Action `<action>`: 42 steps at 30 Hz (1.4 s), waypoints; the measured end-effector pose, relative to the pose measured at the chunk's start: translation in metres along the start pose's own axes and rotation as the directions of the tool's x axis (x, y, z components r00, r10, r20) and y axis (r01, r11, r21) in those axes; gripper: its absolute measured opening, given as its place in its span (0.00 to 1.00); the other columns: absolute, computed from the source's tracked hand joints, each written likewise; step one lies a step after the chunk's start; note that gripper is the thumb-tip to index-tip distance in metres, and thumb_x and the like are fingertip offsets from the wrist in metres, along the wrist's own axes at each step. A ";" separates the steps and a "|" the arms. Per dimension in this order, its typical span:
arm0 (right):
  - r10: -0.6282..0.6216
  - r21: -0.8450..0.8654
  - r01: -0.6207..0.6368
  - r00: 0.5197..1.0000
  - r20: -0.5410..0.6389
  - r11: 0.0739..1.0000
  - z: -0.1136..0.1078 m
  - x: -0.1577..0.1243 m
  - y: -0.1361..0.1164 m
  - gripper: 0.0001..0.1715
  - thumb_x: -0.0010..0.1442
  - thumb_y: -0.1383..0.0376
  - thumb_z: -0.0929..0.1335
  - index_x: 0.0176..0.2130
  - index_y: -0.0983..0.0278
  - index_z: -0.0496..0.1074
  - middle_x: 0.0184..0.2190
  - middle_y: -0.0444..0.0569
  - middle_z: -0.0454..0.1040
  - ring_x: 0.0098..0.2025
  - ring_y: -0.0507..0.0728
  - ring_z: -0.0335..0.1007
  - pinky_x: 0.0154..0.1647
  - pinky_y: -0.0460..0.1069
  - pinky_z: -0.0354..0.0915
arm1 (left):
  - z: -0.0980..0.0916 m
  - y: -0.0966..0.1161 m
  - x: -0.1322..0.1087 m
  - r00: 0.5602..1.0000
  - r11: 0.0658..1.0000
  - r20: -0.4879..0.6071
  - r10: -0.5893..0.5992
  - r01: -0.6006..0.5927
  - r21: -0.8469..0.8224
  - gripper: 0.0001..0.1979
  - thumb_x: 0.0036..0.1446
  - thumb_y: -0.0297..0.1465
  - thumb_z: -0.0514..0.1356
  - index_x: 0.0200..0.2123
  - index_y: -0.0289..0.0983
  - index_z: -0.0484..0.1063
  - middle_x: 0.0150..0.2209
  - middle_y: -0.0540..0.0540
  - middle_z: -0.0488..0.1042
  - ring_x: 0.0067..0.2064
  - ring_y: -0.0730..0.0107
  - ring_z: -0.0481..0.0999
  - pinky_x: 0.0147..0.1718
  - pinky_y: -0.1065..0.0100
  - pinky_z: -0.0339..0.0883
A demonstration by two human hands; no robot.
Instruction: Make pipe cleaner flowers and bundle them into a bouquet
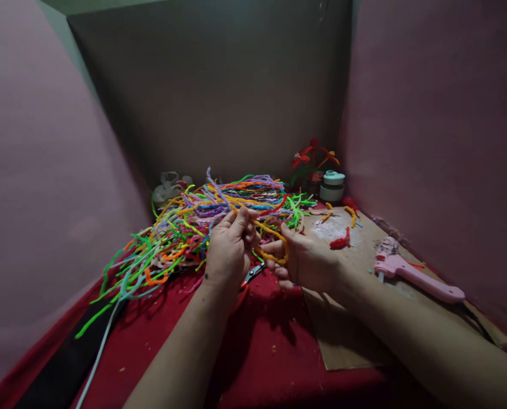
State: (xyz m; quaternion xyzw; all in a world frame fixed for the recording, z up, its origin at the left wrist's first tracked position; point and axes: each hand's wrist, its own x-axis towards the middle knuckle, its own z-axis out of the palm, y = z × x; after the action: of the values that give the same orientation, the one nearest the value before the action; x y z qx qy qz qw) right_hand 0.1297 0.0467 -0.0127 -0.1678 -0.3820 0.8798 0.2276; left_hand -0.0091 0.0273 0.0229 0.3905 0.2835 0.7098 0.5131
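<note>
My left hand is closed in a pinch on an orange-yellow pipe cleaner, in the middle of the view. From that pinch the stem bends round in an open loop to the right. My right hand has its thumb and fingers at the loop's right side, holding the bend. Just behind both hands lies a big heap of pipe cleaners in many colours. Below the hands, a plier-like tool with red handles rests on the cloth, partly hidden by my left wrist.
On the right, a cardboard sheet carries a pink glue gun and a red pipe-cleaner piece. Behind it are a lidded jar and red flowers. A white cord crosses the red cloth at left.
</note>
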 end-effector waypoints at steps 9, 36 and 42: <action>-0.137 -0.102 0.126 0.985 -0.105 0.987 0.012 0.000 0.006 0.24 0.59 0.48 0.62 0.35 0.67 0.69 0.22 0.43 0.65 0.17 0.47 0.55 0.14 0.44 0.55 | -0.001 -0.001 0.000 1.000 1.000 -0.022 0.013 -0.013 -0.006 0.09 0.48 0.33 0.65 0.26 0.33 0.70 0.17 0.56 0.57 0.18 0.83 0.56 0.16 0.78 0.52; -0.155 0.029 0.162 0.974 -0.162 0.986 0.009 0.002 0.010 0.03 0.53 0.68 0.67 0.31 0.67 0.67 0.16 0.40 0.62 0.15 0.45 0.50 0.14 0.41 0.47 | 0.000 0.003 -0.004 0.993 0.994 0.118 0.003 0.010 -0.111 0.10 0.54 0.35 0.61 0.36 0.35 0.71 0.29 0.50 0.71 0.28 0.77 0.70 0.26 0.74 0.64; -0.239 0.081 0.253 0.959 -0.150 0.964 0.003 0.002 0.002 0.03 0.54 0.69 0.66 0.29 0.67 0.67 0.16 0.40 0.61 0.15 0.45 0.51 0.14 0.41 0.49 | -0.006 -0.006 -0.008 0.960 0.922 0.176 -0.216 0.141 0.361 0.08 0.49 0.32 0.64 0.30 0.31 0.75 0.28 0.45 0.75 0.29 0.71 0.73 0.30 0.70 0.66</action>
State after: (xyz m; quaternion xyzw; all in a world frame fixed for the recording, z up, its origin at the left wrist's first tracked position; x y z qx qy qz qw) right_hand 0.1257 0.0449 -0.0129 -0.1683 -0.3387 0.8488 0.3695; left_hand -0.0101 0.0219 0.0124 0.5204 0.3815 0.5534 0.5267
